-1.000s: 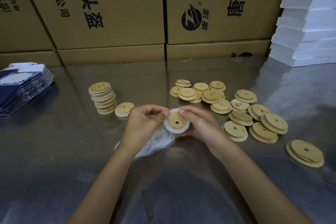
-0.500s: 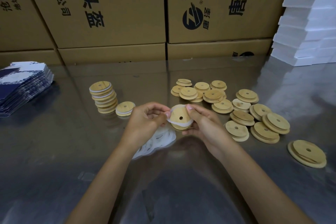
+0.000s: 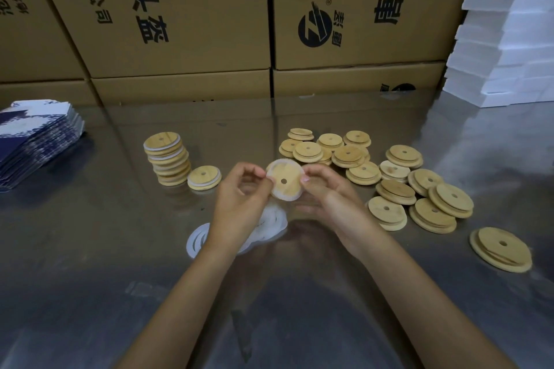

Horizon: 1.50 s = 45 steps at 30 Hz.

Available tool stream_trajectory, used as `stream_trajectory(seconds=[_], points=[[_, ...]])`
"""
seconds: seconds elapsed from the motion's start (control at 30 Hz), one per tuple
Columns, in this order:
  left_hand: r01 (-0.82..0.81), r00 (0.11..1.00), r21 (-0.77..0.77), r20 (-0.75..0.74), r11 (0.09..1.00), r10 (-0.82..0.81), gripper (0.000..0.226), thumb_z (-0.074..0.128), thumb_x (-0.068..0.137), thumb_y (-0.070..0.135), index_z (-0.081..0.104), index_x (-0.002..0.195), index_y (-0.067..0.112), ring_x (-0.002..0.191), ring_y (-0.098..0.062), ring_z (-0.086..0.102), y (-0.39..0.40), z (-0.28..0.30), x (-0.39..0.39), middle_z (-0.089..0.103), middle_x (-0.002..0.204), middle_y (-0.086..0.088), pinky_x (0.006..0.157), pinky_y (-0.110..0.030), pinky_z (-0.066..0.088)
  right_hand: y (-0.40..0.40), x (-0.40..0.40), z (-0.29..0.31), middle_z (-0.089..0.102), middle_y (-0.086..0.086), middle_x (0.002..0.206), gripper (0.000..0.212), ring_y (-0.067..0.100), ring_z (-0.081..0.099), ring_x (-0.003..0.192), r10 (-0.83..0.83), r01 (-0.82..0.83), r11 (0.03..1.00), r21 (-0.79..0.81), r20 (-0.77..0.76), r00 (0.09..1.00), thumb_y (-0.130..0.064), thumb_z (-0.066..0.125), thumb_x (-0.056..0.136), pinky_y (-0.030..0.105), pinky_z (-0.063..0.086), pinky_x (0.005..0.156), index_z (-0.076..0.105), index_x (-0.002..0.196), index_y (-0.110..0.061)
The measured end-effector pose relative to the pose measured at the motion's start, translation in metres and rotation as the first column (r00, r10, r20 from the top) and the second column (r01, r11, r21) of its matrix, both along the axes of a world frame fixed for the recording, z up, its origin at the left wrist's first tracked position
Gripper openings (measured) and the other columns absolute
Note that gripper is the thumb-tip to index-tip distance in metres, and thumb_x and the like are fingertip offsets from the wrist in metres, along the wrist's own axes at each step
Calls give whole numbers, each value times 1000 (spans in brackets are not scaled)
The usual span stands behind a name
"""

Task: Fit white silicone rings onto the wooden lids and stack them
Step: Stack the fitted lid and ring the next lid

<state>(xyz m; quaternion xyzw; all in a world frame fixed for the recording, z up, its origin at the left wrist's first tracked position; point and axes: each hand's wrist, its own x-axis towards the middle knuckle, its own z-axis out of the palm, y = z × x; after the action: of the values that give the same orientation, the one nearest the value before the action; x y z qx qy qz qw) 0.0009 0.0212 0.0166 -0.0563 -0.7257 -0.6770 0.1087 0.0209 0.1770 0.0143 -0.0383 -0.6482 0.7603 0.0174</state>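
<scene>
A round wooden lid point(image 3: 285, 179) with a centre hole and a white silicone ring around its rim is held above the metal table between both hands. My left hand point(image 3: 241, 198) pinches its left edge, and my right hand point(image 3: 329, 195) pinches its right edge. Beneath the hands lies a pile of loose white rings point(image 3: 269, 225). A stack of ringed lids point(image 3: 168, 157) stands to the left, with a single ringed lid point(image 3: 204, 177) beside it. Several bare wooden lids point(image 3: 389, 177) are scattered to the right.
The steel table point(image 3: 90, 249) is backed by a wall of cardboard boxes point(image 3: 180, 24). A stack of blue-and-white printed cartons point(image 3: 36, 141) lies at the far left. White foam sheets point(image 3: 503, 39) are piled at the back right. One lid point(image 3: 500, 249) lies apart at right.
The lid in my hands has been turned and tilted, its face now towards me with the ring around its rim. Both hands stayed in about the same place.
</scene>
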Motion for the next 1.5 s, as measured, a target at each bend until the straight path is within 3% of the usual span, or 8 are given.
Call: stream_trajectory(seconds=[0.1, 0.3, 0.43, 0.67, 0.8, 1.03, 1.3, 1.5], points=[[-5, 999, -59, -45, 998, 3, 9, 68, 85, 3, 63, 85, 10, 76, -18, 68, -4, 2, 0, 70, 81, -3, 79, -44, 56, -3, 0, -1, 74, 17, 108, 20, 28, 71, 99, -6, 7, 995, 99, -11, 1000, -14, 66, 95, 52, 55, 94, 65, 114, -7], [12, 997, -157, -76, 988, -24, 10, 69, 84, 6, 69, 79, 15, 71, -10, 68, -5, 2, 1, 72, 74, 4, 72, -36, 57, -4, 2, -4, 74, 19, 107, 19, 19, 67, 90, 17, 2, 978, 208, -88, 996, -11, 64, 97, 34, 51, 84, 64, 113, 0], [-35, 998, -130, -58, 991, 27, 10, 67, 84, 10, 69, 78, 18, 77, -22, 69, -7, 2, -2, 72, 75, 1, 73, -41, 57, -3, 3, -3, 74, 19, 108, 18, 15, 66, 94, 52, -12, 969, 248, -156, 986, -6, 61, 98, 23, 49, 84, 61, 113, 3], [51, 997, -165, 68, 985, -40, 7, 65, 87, 14, 68, 81, 17, 75, -3, 65, -9, -2, -11, 73, 81, 3, 77, -30, 54, 0, 4, -4, 76, 10, 108, 18, 8, 68, 94, 25, -8, 993, 121, -139, 990, -7, 61, 98, 21, 49, 86, 63, 115, -1], [153, 988, -256, 70, 954, -140, 14, 62, 90, 12, 68, 81, 21, 82, -6, 63, -12, -1, -11, 70, 82, 11, 81, -34, 54, 5, 2, -4, 75, -2, 98, 20, -1, 66, 83, -6, 11, 999, 49, -107, 994, -11, 60, 98, 11, 48, 71, 64, 116, -3], [55, 996, -270, -54, 961, -72, 8, 66, 90, 22, 68, 83, 19, 72, -1, 58, -4, -2, -5, 69, 78, 13, 66, -6, 42, 3, 0, -6, 74, 1, 104, 22, 13, 66, 91, 3, -6, 996, -88, -31, 1000, -16, 59, 99, 22, 48, 78, 65, 119, -10], [47, 995, -287, -74, 957, -71, 8, 64, 91, 18, 64, 83, 17, 78, -6, 60, -1, -7, -3, 68, 83, 6, 71, -16, 46, 1, -3, -6, 75, 12, 102, 27, 24, 70, 96, 21, -16, 984, -177, 26, 999, -6, 65, 91, 33, 50, 85, 63, 119, -6], [151, 968, -442, -114, 884, -223, 10, 56, 91, 11, 60, 84, 16, 75, -3, 53, -6, -2, 0, 61, 81, 10, 67, -14, 40, 1, -1, -6, 70, 24, 116, 23, 25, 66, 99, 6, -6, 1000, -3, 13, 1000, -9, 63, 95, 45, 50, 100, 70, 116, -5]])
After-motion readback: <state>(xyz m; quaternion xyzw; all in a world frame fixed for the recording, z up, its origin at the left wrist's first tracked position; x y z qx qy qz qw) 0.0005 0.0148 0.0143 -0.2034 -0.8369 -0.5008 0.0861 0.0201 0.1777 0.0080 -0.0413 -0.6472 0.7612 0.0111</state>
